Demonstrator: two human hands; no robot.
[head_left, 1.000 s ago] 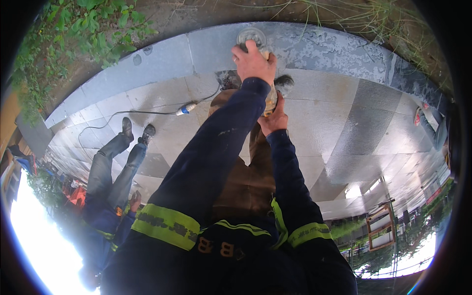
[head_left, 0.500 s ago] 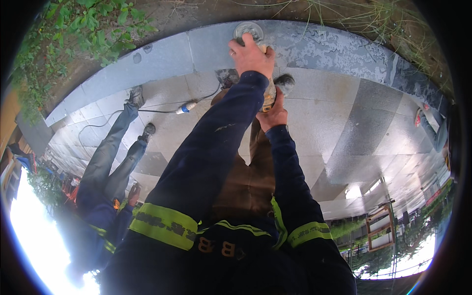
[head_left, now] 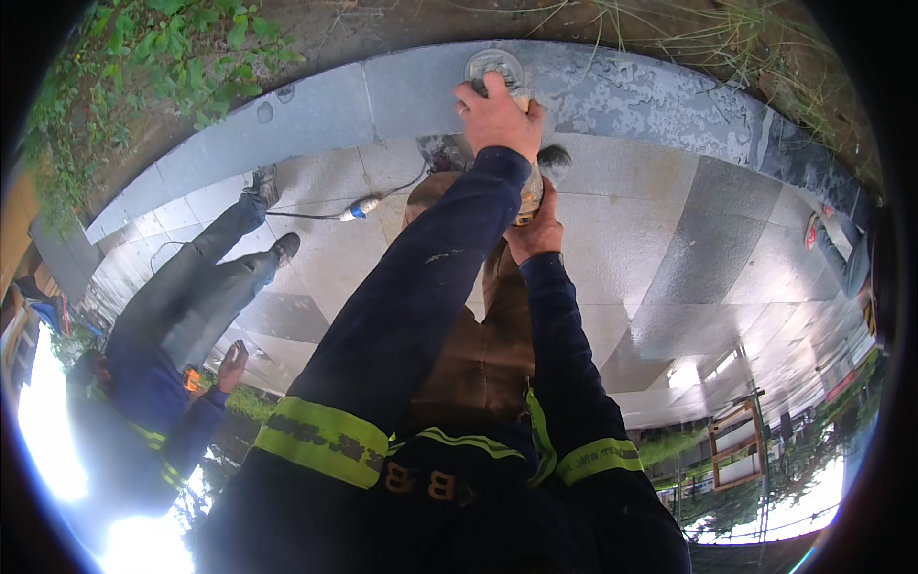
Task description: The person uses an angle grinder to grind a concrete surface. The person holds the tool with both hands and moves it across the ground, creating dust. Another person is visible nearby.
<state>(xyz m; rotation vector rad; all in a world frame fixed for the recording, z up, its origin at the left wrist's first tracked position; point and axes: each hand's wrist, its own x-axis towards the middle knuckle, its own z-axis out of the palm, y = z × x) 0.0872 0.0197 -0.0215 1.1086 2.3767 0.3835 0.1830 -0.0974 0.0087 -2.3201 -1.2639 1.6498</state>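
An angle grinder (head_left: 527,203) with a yellowish body lies across the near edge of a grey stone curb (head_left: 421,91). Its round disc (head_left: 494,64) rests against the curb's top, which is smooth on the left and patchy on the right. Over the grinder's head, my left hand (head_left: 501,124) is closed with its fingers reaching onto the disc guard area. My right hand (head_left: 537,231) wraps round the rear of the body, lower down. My left forearm hides part of the tool. A dark tuft (head_left: 554,156) shows beside the grinder; its kind is unclear.
A cable with a blue and white plug connector (head_left: 360,209) lies on the paving (head_left: 612,230) to the left. A co-worker (head_left: 158,354) stands at left, and another person's leg (head_left: 841,244) shows at far right. Leafy plants (head_left: 182,57) and grass (head_left: 765,67) border the curb.
Both my hands and the grinder have shifted slightly to the right along the curb. The co-worker at left has leaned further left, with one hand now raised apart.
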